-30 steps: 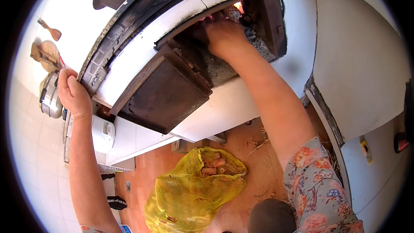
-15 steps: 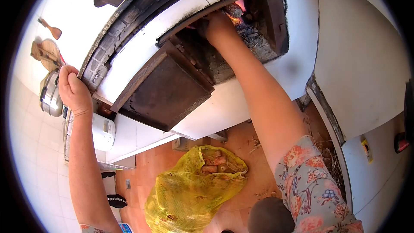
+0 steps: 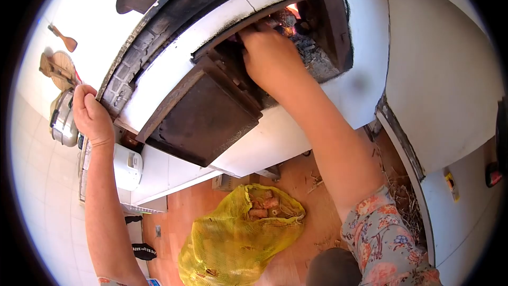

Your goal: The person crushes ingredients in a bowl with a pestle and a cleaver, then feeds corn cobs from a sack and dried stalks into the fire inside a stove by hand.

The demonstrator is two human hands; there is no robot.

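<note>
My right hand (image 3: 272,55) reaches into the firebox opening (image 3: 338,26) of a white-tiled stove (image 3: 365,69). Its fingers curl in toward the dark inner left side, and whatever they hold is hidden. Behind the hand, burning wood (image 3: 288,20) glows with a bright flame, and grey ash (image 3: 320,63) lies on the firebox floor. The rusty iron door (image 3: 203,116) hangs swung out to the left below my right hand. My left hand (image 3: 91,114) is closed around the stove top's edge at the left.
A yellow mesh sack (image 3: 227,243) holding corncobs (image 3: 264,204) stands on the wooden floor. Straw and twigs (image 3: 405,206) lie at the right beside a curved panel. A white appliance (image 3: 127,167), a metal pot (image 3: 64,119) and a wooden spatula (image 3: 63,38) are at the left.
My right hand has drawn back a little from deep in the firebox and shifted left toward the door side. My left hand keeps its grip on the stove edge.
</note>
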